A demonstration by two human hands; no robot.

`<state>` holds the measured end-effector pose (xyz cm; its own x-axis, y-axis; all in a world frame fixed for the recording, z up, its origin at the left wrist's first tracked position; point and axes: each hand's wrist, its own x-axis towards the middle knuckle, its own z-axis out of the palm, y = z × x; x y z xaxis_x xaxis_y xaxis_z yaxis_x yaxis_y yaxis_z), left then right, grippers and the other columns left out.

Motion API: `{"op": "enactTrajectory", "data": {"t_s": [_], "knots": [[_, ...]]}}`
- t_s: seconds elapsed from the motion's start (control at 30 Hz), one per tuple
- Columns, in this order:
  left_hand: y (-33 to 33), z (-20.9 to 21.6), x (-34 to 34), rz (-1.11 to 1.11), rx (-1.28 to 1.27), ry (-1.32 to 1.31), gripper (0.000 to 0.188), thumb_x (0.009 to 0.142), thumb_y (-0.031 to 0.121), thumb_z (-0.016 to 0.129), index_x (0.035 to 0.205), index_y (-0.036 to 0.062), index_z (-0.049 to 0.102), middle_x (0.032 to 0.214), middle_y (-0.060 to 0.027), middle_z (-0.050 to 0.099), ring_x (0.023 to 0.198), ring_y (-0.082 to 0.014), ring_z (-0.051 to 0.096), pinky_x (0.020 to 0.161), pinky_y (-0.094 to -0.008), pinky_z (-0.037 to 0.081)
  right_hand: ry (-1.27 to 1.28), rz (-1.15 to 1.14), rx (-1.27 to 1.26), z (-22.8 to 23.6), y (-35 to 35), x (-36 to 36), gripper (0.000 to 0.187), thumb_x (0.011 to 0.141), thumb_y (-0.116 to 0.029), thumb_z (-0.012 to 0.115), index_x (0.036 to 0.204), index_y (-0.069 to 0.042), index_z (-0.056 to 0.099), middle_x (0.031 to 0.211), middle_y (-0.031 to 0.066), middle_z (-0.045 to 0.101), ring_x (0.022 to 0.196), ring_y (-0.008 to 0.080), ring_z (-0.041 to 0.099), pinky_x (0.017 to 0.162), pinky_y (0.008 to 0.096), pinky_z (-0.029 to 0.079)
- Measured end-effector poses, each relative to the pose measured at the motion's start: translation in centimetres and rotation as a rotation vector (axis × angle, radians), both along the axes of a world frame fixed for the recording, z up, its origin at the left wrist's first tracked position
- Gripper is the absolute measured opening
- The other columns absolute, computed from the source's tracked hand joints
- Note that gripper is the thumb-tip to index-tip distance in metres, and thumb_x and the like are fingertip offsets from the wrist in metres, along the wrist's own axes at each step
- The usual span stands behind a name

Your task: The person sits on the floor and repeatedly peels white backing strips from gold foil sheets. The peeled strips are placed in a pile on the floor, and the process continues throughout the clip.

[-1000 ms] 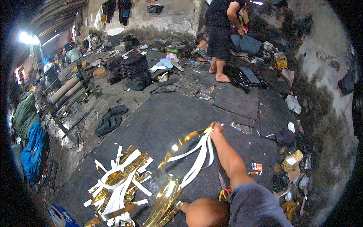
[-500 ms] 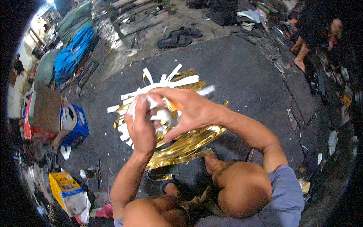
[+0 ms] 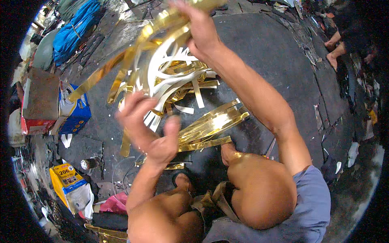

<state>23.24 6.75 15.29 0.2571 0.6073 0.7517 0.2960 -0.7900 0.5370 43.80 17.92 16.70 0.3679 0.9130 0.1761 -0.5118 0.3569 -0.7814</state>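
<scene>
My right hand (image 3: 201, 34) is raised at the top middle, its fingers closed round a bundle of shiny gold strips (image 3: 160, 25). From there the strips hang down to the left, blurred by motion, some showing white undersides (image 3: 156, 65). Lower down, my left hand (image 3: 150, 131) has its fingers spread, blurred, beside the hanging strips; it appears to hold nothing. A flat bunch of gold strips (image 3: 214, 122) lies on the dark mat (image 3: 259, 52) before my feet. White and gold strips (image 3: 190, 83) spread loosely beyond it.
At left stand an open red box (image 3: 38, 129) and a blue box (image 3: 79, 117). Nearer lies a yellow package (image 3: 65, 176). A blue wrapped bundle (image 3: 77, 30) lies at the far left. Another person's bare foot (image 3: 332, 60) shows at the far right.
My right hand has swung up and away, lifting a bundle of strips from the pile. My left hand has come lower and nearer, its fingers now spread. The two hands have parted.
</scene>
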Motion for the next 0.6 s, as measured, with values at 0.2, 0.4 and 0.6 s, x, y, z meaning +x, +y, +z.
{"op": "enactTrajectory", "data": {"t_s": [0.2,0.4,0.6], "knots": [[-3.9,-19.1,-2.2,-0.113,-0.686,0.67,0.041,0.077,0.015,0.073,0.112,0.0031,0.056,0.129,-0.0255,0.047,0.121,-0.043,0.045,0.103,-0.0472,0.038,-1.308,0.048,-0.907,-22.6,-14.3,14.5,0.028,0.084,-0.028,0.066,0.1,-0.005,0.072,0.093,0.0127,0.07,0.09,0.0246,0.065,0.079,0.0372,0.05],[-5.6,-25.1,-7.8,0.076,-0.736,0.668,0.04,0.077,0.015,0.069,0.112,-0.0014,0.057,0.129,-0.0246,0.046,0.12,-0.0429,0.044,0.102,-0.0471,0.039,-1.592,0.023,-0.621,-26.7,-26.1,14.7,0.029,0.082,-0.017,0.066,0.11,-0.01,0.067,0.128,0.0139,0.051,0.114,0.0336,0.051,0.1,0.0416,0.042],[-6.2,-24.4,-5.3,-0.044,-0.866,0.662,0.041,0.081,0.02,0.067,0.115,-0.0001,0.056,0.123,-0.025,0.049,0.119,-0.0432,0.045,0.101,-0.0463,0.04,-1.745,0.013,-0.642,-26.8,-26.1,15.4,0.018,0.085,-0.015,0.064,0.102,-0.008,0.062,0.119,0.0126,0.051,0.111,0.0342,0.052,0.092,0.0426,0.046]]}}
